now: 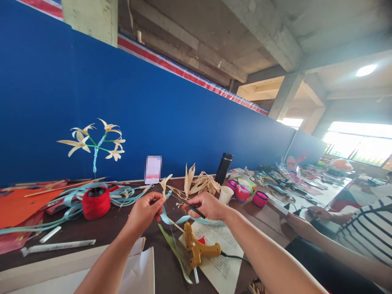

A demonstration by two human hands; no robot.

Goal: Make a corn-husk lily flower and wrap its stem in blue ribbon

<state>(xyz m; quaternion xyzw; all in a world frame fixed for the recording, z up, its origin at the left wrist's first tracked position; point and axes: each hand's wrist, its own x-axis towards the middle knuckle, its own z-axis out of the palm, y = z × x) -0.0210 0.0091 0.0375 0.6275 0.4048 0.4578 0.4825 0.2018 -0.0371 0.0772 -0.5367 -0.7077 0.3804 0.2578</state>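
Note:
My left hand [144,211] pinches the base of a small pale husk flower [165,183], which stands upright above the fingertips. Close by, a light blue ribbon [180,220] trails from the flower's base down across the table. In my right hand [210,206] is a slim dark tool [196,211] with a thin end pointing at the flower; its exact kind is hard to make out. Just below the hands lies a yellow glue gun [194,247], partly on a printed sheet [226,245]. A green husk leaf [174,249] rests left of it.
A finished flower spray [94,147] rises from a red spool [96,203] at left. Dry husks [203,183], a black bottle [223,168] and a paper cup [226,194] stand behind. At right, another person's hand [301,226] touches a white power strip [277,203].

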